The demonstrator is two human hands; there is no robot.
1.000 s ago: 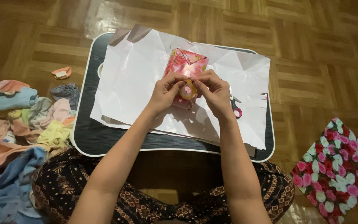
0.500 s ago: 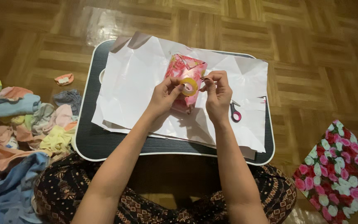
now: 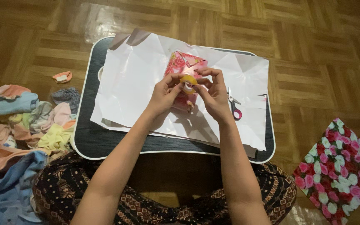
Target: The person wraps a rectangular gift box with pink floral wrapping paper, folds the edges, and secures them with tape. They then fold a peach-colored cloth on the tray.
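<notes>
My left hand point(image 3: 164, 93) pinches a small yellow roll of clear tape point(image 3: 188, 82) above the white paper. My right hand point(image 3: 213, 92) has come up against the roll from the right, with its fingertips on the rim. Just behind the roll lies a small package wrapped in pink rose-print paper point(image 3: 186, 62), partly hidden by both hands. It rests on a large creased white sheet of paper point(image 3: 138, 79) spread over a black lap tray point(image 3: 88, 133).
Pink-handled scissors point(image 3: 234, 106) lie on the paper right of my right hand. A heap of small pastel clothes point(image 3: 30, 121) sits on the wooden floor at left. A sheet of rose-print wrapping paper point(image 3: 338, 166) lies at right. My patterned trousers point(image 3: 63, 187) are below the tray.
My right hand had pulled a little away from the roll half a second ago; it is now back on the roll. The left hand has kept hold of the tape.
</notes>
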